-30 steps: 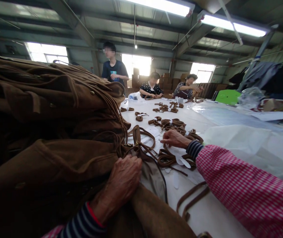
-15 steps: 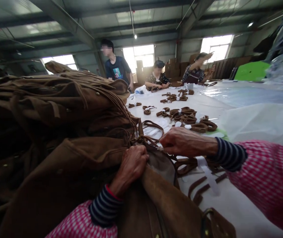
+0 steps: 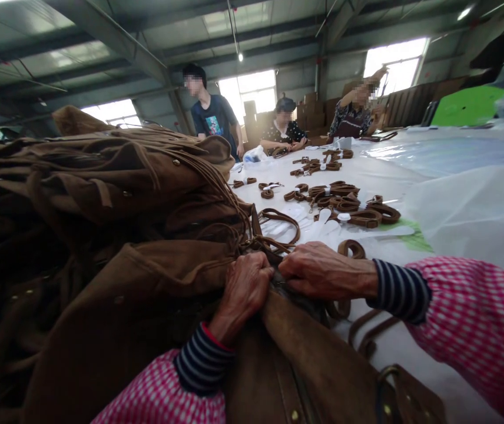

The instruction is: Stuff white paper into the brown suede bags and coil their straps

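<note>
Left hand (image 3: 246,288) gripped a brown bag (image 3: 318,347), seemingly to steady it; right hand (image 3: 325,271) clenched alongside (its hold hidden).

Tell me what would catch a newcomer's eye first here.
First, the great heap of brown bags that fills the left side. Next, the left hand and right hand, close together at a brown bag in the lower middle, with pink checked sleeves behind striped cuffs. Beyond them, bundles of brown straps dot the white table, and a bright green board stands out at upper right.
</note>
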A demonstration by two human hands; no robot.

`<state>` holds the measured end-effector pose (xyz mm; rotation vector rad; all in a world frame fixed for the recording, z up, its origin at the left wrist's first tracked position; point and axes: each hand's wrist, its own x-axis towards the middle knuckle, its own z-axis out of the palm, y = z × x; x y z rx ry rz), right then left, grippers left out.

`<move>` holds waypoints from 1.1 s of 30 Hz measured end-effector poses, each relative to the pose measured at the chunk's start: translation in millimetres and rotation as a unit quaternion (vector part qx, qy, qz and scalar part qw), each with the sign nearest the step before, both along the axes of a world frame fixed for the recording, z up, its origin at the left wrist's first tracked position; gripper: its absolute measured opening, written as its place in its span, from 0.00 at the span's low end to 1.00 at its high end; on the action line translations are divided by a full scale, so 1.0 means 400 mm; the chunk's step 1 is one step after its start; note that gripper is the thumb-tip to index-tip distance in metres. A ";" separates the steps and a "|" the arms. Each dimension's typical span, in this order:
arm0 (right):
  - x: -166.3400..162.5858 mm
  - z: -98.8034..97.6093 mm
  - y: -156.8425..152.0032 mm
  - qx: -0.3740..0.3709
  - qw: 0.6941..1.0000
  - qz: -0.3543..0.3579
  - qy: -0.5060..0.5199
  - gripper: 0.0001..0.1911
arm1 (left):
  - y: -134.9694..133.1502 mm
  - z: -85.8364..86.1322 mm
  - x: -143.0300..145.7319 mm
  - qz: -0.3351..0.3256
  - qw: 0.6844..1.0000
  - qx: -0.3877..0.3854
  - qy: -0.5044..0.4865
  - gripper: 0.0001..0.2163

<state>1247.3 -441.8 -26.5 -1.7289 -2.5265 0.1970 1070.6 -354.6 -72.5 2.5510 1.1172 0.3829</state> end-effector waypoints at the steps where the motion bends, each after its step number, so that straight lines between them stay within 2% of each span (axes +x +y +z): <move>1: 0.000 -0.003 -0.001 0.002 1.000 -0.004 0.002 0.06 | 0.000 0.001 0.001 0.001 1.000 0.000 0.002 0.07; 4: 0.003 -0.005 -0.006 0.003 1.000 -0.023 0.014 0.06 | -0.004 0.010 0.005 0.008 1.000 -0.011 0.005 0.08; 8: 0.011 -0.005 -0.005 -0.002 0.999 -0.008 0.044 0.07 | -0.012 0.022 0.008 0.015 1.000 -0.011 0.000 0.08; 26: -0.005 0.000 0.010 -0.025 0.999 -0.023 0.012 0.07 | -0.007 0.020 0.012 0.021 1.000 -0.010 0.016 0.08; 33: -0.012 0.004 0.017 -0.029 0.999 -0.025 0.003 0.06 | -0.023 0.048 0.026 0.043 0.998 -0.050 0.009 0.08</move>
